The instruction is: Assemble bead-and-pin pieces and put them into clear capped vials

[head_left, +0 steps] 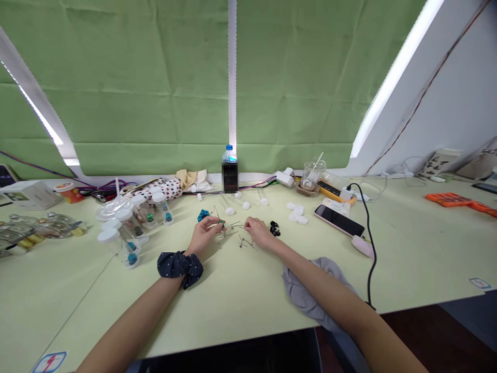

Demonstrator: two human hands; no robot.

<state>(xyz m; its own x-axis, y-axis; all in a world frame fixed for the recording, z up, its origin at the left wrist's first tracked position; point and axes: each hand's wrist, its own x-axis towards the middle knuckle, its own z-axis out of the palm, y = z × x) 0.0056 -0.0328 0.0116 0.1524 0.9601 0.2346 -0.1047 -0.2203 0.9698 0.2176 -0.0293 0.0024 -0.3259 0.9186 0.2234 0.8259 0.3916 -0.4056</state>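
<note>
Pale green workbench (233,316) spreads beneath two hands held slightly apart: the left hand (204,234) pinches a green-beaded wire (221,224), while the right hand (258,232), its grip unclear, rests beside loose bent wires (241,239) near black beads (275,228).

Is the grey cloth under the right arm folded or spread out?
Loosely spread and crumpled: the grey cloth lies wrinkled on the table, partly under the right forearm.

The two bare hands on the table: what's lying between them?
Thin bent metal wires lie on the pale green table between the left hand and right hand, in the head view.
</note>
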